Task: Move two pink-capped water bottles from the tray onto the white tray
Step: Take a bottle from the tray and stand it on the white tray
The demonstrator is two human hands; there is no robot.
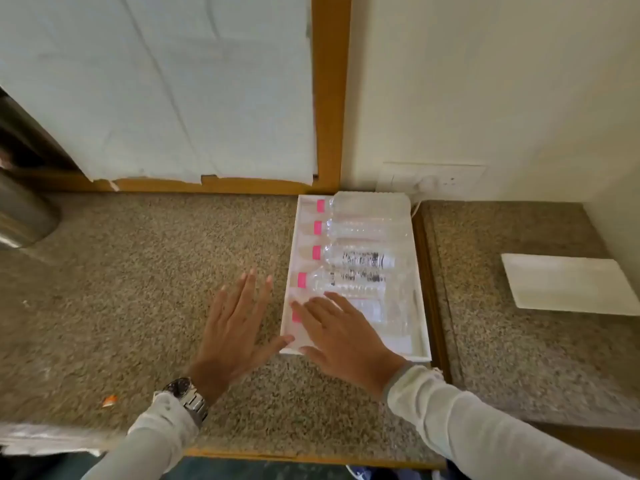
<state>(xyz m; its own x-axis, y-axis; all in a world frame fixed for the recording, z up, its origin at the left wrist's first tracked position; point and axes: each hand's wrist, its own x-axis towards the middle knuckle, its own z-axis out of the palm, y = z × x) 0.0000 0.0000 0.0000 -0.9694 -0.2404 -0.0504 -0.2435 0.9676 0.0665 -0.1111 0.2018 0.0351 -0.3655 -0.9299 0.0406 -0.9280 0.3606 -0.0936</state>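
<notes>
Right hand [341,336] is spread flat, fingers open, over the nearest bottle [349,315] in the tray [423,341]; looks like touching it, not gripping yet. Left hand [235,327] also open and empty, hovering over the desk [138,289] just beside the tray's left edge. Tray holds 5 pink-capped bottles lying on their sides, caps to the left; the second-nearest bottle [346,280] lies just past the fingertips. White tray [568,285] sits well apart on the right w/ nothing on it. So progress approx. nil: 0 of 2 moved, first pickup only starting.
</notes>
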